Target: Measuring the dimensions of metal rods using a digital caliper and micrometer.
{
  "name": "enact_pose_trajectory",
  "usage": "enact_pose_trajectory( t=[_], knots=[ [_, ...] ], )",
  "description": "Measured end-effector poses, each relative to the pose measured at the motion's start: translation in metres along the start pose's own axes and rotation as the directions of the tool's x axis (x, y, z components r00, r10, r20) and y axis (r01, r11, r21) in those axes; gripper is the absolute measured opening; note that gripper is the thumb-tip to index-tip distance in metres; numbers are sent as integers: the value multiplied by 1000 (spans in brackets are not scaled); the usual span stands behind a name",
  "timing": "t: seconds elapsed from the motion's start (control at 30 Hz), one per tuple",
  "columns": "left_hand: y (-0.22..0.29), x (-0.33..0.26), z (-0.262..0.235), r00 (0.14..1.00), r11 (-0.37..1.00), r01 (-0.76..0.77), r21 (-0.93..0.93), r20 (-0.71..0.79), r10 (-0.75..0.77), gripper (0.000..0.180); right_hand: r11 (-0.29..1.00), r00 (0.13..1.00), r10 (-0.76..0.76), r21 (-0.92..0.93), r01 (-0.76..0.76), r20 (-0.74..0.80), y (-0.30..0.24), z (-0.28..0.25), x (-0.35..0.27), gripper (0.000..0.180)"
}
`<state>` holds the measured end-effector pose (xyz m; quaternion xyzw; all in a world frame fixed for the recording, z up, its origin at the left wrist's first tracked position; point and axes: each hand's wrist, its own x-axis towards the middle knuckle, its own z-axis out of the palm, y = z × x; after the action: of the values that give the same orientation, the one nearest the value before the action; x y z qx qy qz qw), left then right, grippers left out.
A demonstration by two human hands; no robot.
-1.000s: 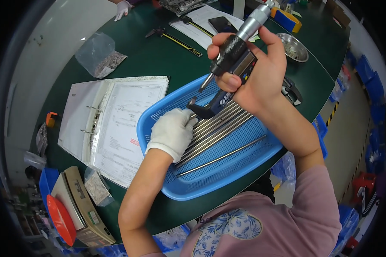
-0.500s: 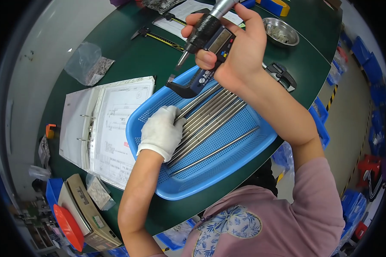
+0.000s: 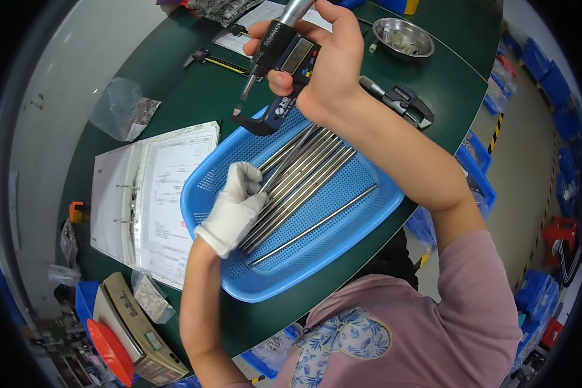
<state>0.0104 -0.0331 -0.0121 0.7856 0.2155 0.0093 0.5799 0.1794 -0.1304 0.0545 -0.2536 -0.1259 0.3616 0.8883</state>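
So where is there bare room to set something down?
Green tabletop is bare between the clear plastic bag, black-and-yellow caliper and open white binder, and right of the round steel bowl. Crowded: beside the beige boxy device, and among the bundled silver rods in the blue perforated basket.

Digital micrometer: dark C-frame, black textured sleeve, silver thimble, small grey display with coloured buttons. Held tilted, thimble end up and right, frame end down and left over the far rim of the blue perforated basket. Gap open between spindle and anvil; top of thimble runs out of view. Steel rods: thin, straight, shiny, bunched roughly parallel on the diagonal in the basket, lower left to upper right. Count is hard to call, they overlap. Crossing rod sits at a steeper angle over the bunch. Lone rod lies apart on the near side.
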Motion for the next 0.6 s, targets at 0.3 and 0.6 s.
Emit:
enact_pose_trajectory(
  t=[0.3, 0.6],
  knots=[
    [43, -64, -30, 948, 733, 270, -624, 305, -89, 30, 981, 982, -190, 37, 189, 6, -5, -9, 8, 61],
    [43, -87, -43, 977, 931, 29, -364, 208, 51, 21, 942, 940, -335, -10, 336, 60, -5, -4, 4, 62]
  ],
)
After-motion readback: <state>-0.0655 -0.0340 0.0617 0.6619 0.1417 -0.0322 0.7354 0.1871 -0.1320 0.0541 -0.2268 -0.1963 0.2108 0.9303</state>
